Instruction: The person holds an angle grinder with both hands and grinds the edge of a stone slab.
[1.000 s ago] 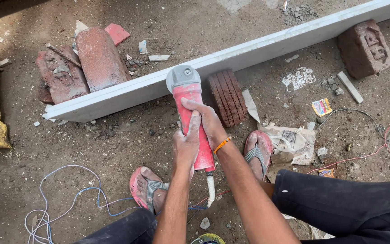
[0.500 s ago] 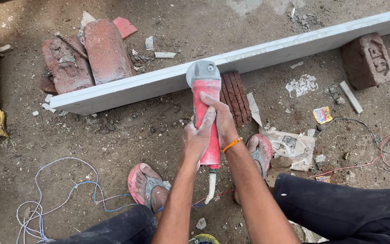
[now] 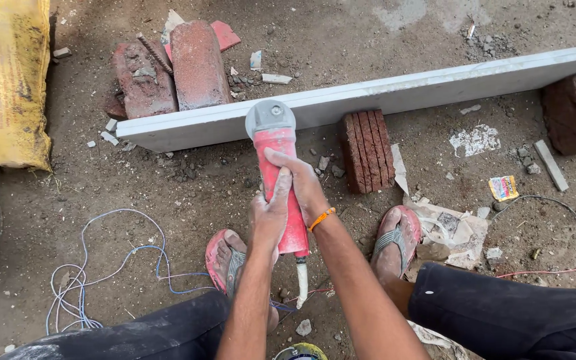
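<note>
Angle grinder (image 3: 279,175), red-bodied with a grey gear head, is the tool in hand, seen in the single head view looking down between the person's knees. Both hands wrap the red body: the left hand (image 3: 269,215) is closed around the rear part of the barrel, and the right hand (image 3: 303,187) is closed over the same barrel just ahead of it, with an orange wristband behind it. Ahead of the grip, the grey head reaches the near face of a long white slab (image 3: 395,93) that stands on edge across the dirt ground (image 3: 188,200); whether the disc touches the slab cannot be told, since the disc is hidden under the head. Behind the grip, a white power cable (image 3: 301,283) leaves the tail of the tool. To the right of the grip, a ribbed brick (image 3: 366,149) props the slab on the near side; beyond the grip and to the left, two worn red bricks (image 3: 171,70) lie against its far side. Sandalled feet flank the grip on both sides. As a judgement, the step in hand is positioning the head at the slab edge. Any further advance calls for a steady two-handed hold and a cable kept behind the tool.
</note>
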